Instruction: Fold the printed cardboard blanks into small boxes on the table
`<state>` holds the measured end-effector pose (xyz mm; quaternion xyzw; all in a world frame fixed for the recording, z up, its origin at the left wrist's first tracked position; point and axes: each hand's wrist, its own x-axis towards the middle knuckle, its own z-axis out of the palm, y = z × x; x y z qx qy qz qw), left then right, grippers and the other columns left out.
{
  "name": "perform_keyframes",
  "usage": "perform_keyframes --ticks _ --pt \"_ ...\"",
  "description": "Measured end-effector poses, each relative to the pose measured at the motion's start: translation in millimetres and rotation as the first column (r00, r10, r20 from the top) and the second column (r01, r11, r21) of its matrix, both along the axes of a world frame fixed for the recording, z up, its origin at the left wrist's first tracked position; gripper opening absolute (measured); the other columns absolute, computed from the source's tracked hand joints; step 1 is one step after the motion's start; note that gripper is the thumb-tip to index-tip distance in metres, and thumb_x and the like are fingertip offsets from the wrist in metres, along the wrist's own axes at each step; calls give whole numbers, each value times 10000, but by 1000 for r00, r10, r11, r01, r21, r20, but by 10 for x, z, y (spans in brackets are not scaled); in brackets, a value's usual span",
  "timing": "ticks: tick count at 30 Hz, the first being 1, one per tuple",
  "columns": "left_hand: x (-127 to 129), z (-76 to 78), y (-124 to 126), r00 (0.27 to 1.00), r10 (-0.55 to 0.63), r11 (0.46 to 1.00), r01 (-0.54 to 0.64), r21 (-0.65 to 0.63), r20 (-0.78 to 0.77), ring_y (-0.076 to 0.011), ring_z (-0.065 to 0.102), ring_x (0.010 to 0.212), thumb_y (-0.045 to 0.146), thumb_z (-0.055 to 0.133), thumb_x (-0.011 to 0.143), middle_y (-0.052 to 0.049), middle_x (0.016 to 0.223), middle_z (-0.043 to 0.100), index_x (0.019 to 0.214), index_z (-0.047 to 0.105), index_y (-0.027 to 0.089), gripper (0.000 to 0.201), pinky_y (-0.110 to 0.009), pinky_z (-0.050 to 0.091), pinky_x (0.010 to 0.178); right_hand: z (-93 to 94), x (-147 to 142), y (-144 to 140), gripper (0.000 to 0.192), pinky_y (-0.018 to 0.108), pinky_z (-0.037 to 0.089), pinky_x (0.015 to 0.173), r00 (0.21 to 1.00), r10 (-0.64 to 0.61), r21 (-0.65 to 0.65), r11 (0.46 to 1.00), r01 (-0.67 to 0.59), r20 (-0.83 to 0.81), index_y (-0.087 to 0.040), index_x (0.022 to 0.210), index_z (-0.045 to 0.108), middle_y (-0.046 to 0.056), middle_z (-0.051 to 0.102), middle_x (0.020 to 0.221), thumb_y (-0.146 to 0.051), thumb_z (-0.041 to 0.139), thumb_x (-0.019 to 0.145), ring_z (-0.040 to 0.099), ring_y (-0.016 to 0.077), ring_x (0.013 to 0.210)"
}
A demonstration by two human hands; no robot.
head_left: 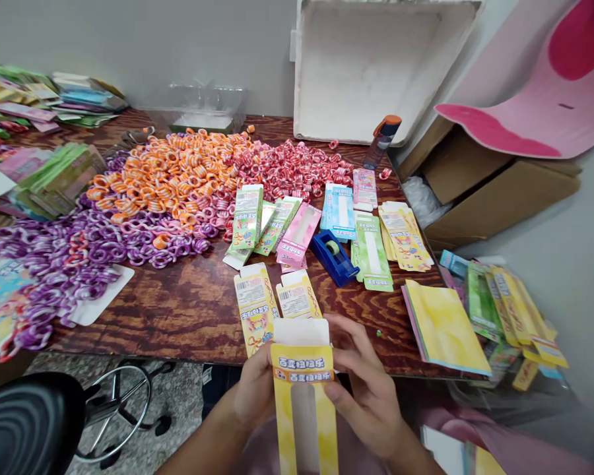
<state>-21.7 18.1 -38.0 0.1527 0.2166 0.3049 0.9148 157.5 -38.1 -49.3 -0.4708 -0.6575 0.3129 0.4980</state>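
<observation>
Yellow carton (pixel 304 396) clamped betw. both hands, L (pixel 255 389) & R (pixel 369 389), above wooden table (pixel 188 310) edge.

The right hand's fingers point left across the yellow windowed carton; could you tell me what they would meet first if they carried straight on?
Probably the left hand, gripping the yellow windowed paper carton from the other side; the right hand already touches that carton.

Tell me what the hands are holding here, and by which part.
Both hands hold one yellow box: the left hand grips its left edge near the top, the right hand its right edge.
</observation>
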Motion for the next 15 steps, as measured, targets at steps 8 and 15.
perform_keyframes --ticks 8,15 --pt "59 132 -162 982 -109 989 92 -117 -151 -407 716 1111 437 746 713 -172 967 814 844 833 83 387 -475 490 1066 217 -50 -39 324 483 492 1107 974 55 -99 994 -34 219 -284 1323 631 104 546 1512 -232 635 1003 525 292 1378" --pt "8 89 -226 958 -223 973 229 12 -178 -306 711 924 574 647 817 -172 1001 791 1035 830 78 572 -365 540 860 333 6 -56 419 333 557 1003 991 -52 -127 991 37 -120 -327 1494 506 96 544 1379 -383 506 1078 604 202 1161"
